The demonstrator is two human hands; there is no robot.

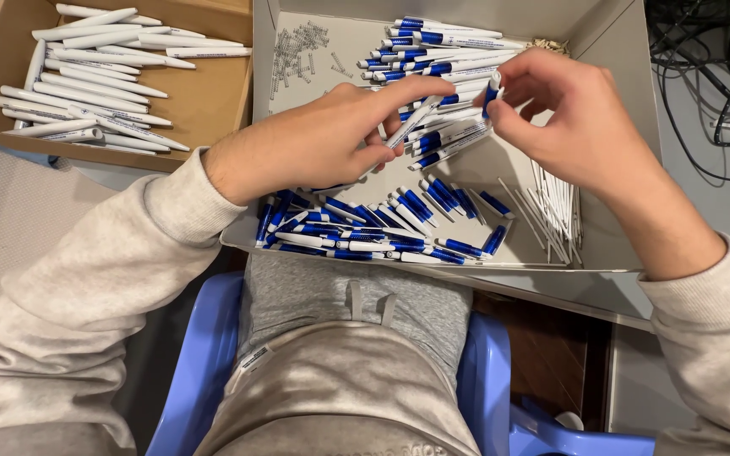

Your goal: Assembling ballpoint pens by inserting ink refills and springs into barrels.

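Springs (300, 46), refills (558, 207), pen parts (365, 228) around both hands (331, 139).

Informal assembly spot, likely a home or small back room used for piecework; cannot tell which. Evidence: 2 open boxes serve as parts bins. A brown cardboard box (213, 101) holds plain white pen barrels (95, 76). A larger grey-white box (610, 127) holds sorted piles: blue-and-white pens (433, 59), blue clip pieces (356, 228), thin white refills (555, 207), small metal springs (297, 46). The seat is a blue plastic chair (204, 363), light household type. A tangle of black cables (711, 59) lies on a pale surface at the right. No proper workbench or machinery in view; the big box sits at lap level.
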